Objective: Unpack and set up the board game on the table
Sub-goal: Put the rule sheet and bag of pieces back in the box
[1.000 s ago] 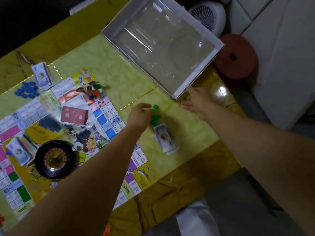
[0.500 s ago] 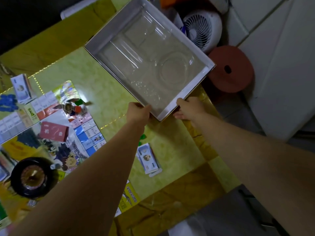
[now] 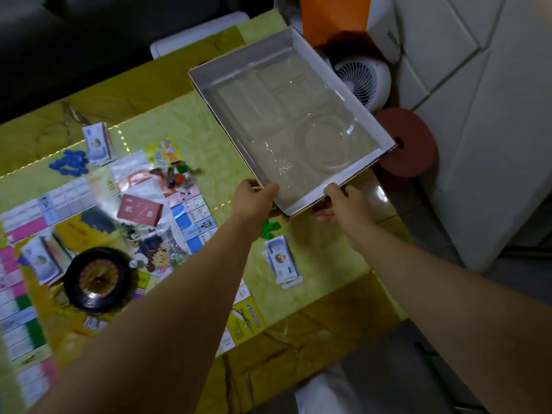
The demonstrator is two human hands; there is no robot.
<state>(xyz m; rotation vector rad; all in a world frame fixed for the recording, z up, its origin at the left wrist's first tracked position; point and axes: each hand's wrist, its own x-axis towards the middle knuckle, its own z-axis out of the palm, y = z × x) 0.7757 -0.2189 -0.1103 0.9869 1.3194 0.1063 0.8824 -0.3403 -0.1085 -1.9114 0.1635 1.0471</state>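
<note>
head view, left hand (image 3: 254, 198) and right hand (image 3: 343, 201) gripping game box (image 3: 298, 40) near corner

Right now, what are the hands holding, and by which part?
The game box: the left hand and right hand each grip its rim, either side of the nearest corner.

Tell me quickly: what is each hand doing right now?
Left hand: closed on the near rim of the game box.
Right hand: closed on the same box's near rim.
</note>
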